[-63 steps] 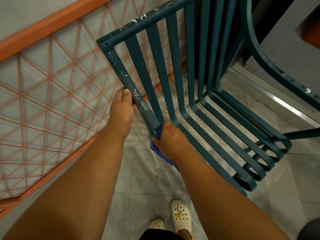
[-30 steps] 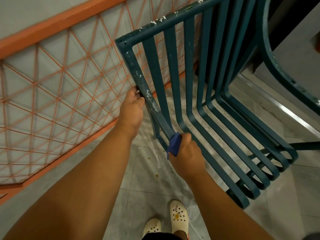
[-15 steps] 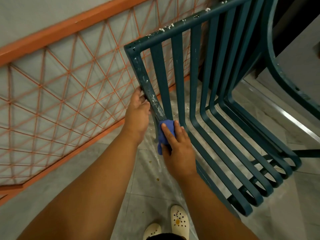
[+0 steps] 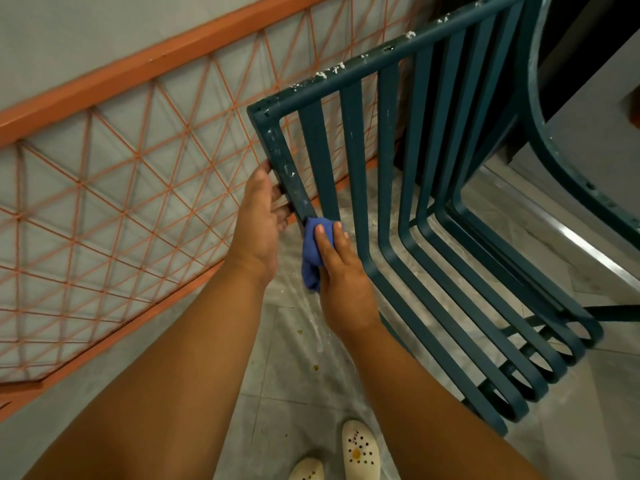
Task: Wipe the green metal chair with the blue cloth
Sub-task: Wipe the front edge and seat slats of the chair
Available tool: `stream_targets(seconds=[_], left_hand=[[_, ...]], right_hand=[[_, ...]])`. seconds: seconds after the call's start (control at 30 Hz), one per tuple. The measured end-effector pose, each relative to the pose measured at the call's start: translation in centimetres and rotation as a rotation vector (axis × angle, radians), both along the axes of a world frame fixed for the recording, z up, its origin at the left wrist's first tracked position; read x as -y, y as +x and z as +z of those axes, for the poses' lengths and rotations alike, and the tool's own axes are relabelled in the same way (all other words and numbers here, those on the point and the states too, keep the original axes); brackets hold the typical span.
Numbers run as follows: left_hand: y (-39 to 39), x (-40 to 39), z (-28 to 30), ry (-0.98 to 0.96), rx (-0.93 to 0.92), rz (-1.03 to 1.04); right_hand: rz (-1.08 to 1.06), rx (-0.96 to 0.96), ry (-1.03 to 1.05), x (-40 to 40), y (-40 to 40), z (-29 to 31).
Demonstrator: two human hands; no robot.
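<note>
no readable text, labels, brands or numbers show on anything.

Dim, warm, even indoor light with no hard shadows, mild glare only on the metal floor strip [image 4: 585,251] at right, strong wide-angle bending of the orange railing [image 4: 138,67] and chair [image 4: 388,188] bars toward the edges, centre fairly sharp, slight softness on the forearms at the bottom.
</note>
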State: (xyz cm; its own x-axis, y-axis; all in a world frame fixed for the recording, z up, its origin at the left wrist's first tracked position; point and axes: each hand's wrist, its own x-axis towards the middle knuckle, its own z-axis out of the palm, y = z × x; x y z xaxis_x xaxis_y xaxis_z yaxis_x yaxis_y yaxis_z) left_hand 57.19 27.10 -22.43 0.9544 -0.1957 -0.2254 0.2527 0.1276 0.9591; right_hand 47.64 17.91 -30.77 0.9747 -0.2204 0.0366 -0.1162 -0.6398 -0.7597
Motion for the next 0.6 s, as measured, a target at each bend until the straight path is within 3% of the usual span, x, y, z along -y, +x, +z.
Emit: stream_targets(seconds=[0.13,0.23,0.33,0.5,0.6], left_hand=[[-0.3,0.3,0.1,-0.024,-0.031,0.019],[-0.4,0.3,0.2,-0.067,-0.050,0.016],[-0.2,0.1,0.0,-0.012,-0.025,0.015],[-0.2,0.3,-0.1,0.019,-0.025,0.010],[-0.4,0.3,-0.1,-0.010,-0.042,0.022]], right_hand=[[-0.097,0.005,0.144,-0.7,2.8,1.9],[0.037,0.123,-0.018,-1.4,3.1,2.1],[0.111,0.074,-0.142,-0.3,0.7,0.4],[-0.113,-0.036,0.159,0.4,2.1,1.0],[-0.028,0.093,0.089,-1.2,3.7,2.0]])
